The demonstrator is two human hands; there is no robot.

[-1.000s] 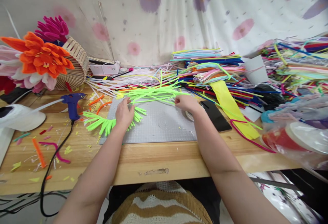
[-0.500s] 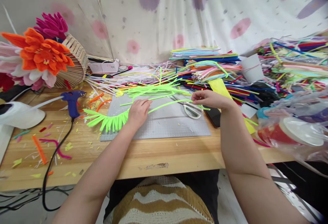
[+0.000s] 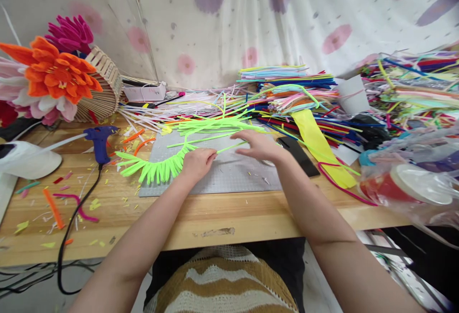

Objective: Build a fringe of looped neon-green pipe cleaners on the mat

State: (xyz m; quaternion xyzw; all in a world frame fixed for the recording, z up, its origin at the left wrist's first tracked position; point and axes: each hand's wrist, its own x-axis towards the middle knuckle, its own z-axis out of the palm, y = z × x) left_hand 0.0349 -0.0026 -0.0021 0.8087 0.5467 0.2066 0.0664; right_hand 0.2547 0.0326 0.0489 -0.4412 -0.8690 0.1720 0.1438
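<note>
A fringe of looped lime-green pipe cleaners [image 3: 158, 168] lies over the left part of the grey cutting mat [image 3: 229, 179]. At its right end my left hand [image 3: 199, 162] is closed, with thumb and fingers pinched on a green pipe cleaner [image 3: 229, 147] that stretches to the right. My right hand [image 3: 256, 145] is just over that strand, fingers apart, and it does not appear to grip it. Behind both hands is a pile of loose lime-green pipe cleaners [image 3: 215, 124]. The scissors are mostly hidden under my right hand.
A blue glue gun [image 3: 102, 145] with a black cord stands at left, near felt flowers [image 3: 62, 76] and scattered scraps. Bundles of coloured pipe cleaners [image 3: 297, 98] line the back. At right are a black phone [image 3: 298, 156], a yellow strip [image 3: 322, 150] and a bagged cup [image 3: 412, 184].
My right hand has moved left toward my left hand and spread its fingers, uncovering the phone and covering the scissors. My left hand has shifted slightly right and down.
</note>
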